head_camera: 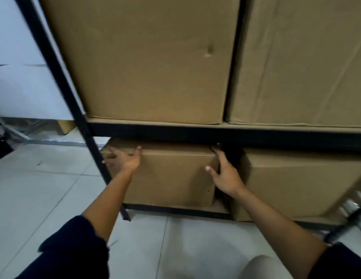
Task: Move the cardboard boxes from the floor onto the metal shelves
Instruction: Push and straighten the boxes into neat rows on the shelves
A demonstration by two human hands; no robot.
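A brown cardboard box [171, 176] sits on the bottom level of the black metal shelf [195, 132], at its left end. My left hand [124, 160] lies flat against the box's upper left corner, fingers spread and straight. My right hand [224, 174] presses on the box's right edge; its fingers reach along the side into the dark gap beside a second cardboard box [300, 182] on the same level. Two large cardboard boxes [155, 63] [304, 63] fill the level above.
The shelf's black upright post [60, 77] slants down just left of my left hand. White tiled floor [44, 188] spreads to the left and in front. A white wall stands at far left, with another cardboard piece [66, 125] at its base. A metal object [353, 208] pokes in at right.
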